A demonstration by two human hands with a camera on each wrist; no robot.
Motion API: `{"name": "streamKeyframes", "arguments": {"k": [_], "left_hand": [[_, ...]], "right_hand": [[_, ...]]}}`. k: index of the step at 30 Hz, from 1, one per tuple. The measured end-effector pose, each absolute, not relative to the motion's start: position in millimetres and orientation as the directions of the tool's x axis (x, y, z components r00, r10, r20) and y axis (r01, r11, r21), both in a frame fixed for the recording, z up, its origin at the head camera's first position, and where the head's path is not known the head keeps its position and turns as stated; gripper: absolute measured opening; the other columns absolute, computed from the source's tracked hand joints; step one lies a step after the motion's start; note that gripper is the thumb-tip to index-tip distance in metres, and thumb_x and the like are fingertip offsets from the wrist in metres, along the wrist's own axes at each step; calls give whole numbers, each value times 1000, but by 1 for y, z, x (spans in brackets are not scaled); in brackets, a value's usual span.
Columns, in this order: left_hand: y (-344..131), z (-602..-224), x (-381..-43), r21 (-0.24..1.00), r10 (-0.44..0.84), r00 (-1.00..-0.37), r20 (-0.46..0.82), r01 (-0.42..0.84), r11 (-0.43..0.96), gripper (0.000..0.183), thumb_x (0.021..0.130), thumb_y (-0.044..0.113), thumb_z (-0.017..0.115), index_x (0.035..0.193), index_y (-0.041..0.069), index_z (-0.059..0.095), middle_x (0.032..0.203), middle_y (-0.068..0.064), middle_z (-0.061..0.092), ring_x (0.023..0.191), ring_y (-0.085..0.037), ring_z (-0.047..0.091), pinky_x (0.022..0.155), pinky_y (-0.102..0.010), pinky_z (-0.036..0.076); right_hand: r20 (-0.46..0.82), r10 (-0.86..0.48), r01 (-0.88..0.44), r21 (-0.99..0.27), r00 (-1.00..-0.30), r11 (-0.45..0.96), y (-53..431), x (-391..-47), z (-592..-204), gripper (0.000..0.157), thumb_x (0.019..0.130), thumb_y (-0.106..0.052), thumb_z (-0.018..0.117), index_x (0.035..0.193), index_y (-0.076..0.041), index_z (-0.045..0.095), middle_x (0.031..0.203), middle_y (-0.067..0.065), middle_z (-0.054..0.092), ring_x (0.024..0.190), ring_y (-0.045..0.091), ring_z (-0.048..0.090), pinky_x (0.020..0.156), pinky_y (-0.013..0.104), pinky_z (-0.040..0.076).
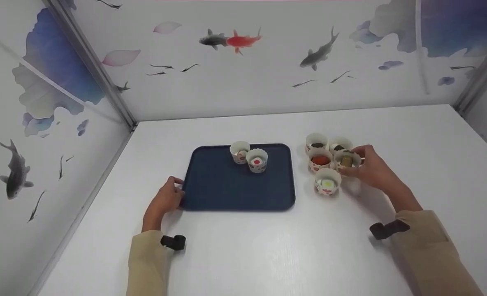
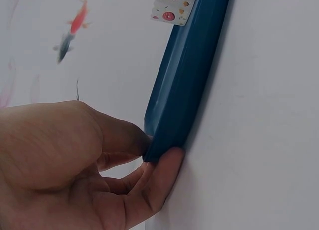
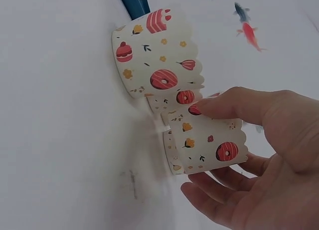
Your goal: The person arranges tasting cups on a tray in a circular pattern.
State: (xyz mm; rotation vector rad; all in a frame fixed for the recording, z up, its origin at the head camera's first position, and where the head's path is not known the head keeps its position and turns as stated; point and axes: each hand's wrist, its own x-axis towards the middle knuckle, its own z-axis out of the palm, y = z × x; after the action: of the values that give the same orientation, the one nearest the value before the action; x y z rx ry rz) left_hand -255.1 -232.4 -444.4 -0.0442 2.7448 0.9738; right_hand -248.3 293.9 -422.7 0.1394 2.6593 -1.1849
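My left hand pinches the left edge of a dark blue tray, thumb on the rim and fingers beneath it in the left wrist view. Two patterned paper baking cups stand on the tray near its far edge: one with something pale inside, the other with a red-and-white piece. My right hand grips a scalloped baking cup between thumb and fingers; a brownish piece shows inside it. Close by are a cup with red contents and a front cup with a yellow-green and white piece.
Two more baking cups, one on the left and one on the right, stand behind the right-hand group with dark contents. A white table lies under everything. White walls with painted fish rise behind and at the left.
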Motion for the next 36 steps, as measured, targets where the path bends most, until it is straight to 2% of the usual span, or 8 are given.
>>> {"name": "streamKeyframes", "arguments": {"k": [5, 12, 25, 33, 36], "left_hand": [[-230, -445, -254, 628, 46, -969, -242, -120, 768, 39, 103, 7, 41, 140, -3, 38, 126, -28, 58, 108, -32, 61, 93, -44, 46], [-232, -442, -253, 633, 51, -962, -267, -136, 762, 39, 104, 6, 39, 142, -3, 36, 130, -29, 56, 109, -33, 62, 89, -42, 51], [-231, -444, -254, 622, 52, -972, -230, -106, 775, 38, 102, 6, 43, 138, -4, 41, 114, -24, 61, 96, -27, 60, 84, -39, 47], [-230, -443, -254, 644, 59, -966, -251, -122, 755, 38, 102, 7, 43, 139, -3, 39, 114, -24, 61, 93, -27, 64, 80, -36, 50], [-231, -443, -254, 633, 53, -966, -252, -123, 764, 38, 102, 7, 42, 139, -3, 39, 117, -25, 60, 95, -27, 63, 82, -37, 49]], "right_hand": [[-209, -11, 149, -734, -978, 662, 289, -243, -414, 91, 91, -38, 71, 152, 3, 17, 155, 30, 26, 140, 48, 31, 111, 61, 35], [-128, -21, 86, -768, -992, 635, 274, -238, -399, 86, 92, -33, 70, 153, 0, 19, 157, 26, 28, 141, 44, 34, 108, 57, 41], [-47, -45, 10, -794, -998, 607, 245, -225, -384, 80, 90, -32, 74, 149, -3, 29, 151, 21, 38, 138, 41, 43, 106, 55, 45], [-52, -76, -3, -806, -996, 591, 223, -226, -385, 79, 88, -31, 76, 148, -2, 32, 147, 21, 43, 132, 38, 48, 104, 52, 47], [-40, -94, -23, -806, -995, 591, 211, -230, -390, 78, 88, -31, 77, 147, -2, 35, 144, 21, 47, 125, 35, 52, 101, 48, 48]]}}
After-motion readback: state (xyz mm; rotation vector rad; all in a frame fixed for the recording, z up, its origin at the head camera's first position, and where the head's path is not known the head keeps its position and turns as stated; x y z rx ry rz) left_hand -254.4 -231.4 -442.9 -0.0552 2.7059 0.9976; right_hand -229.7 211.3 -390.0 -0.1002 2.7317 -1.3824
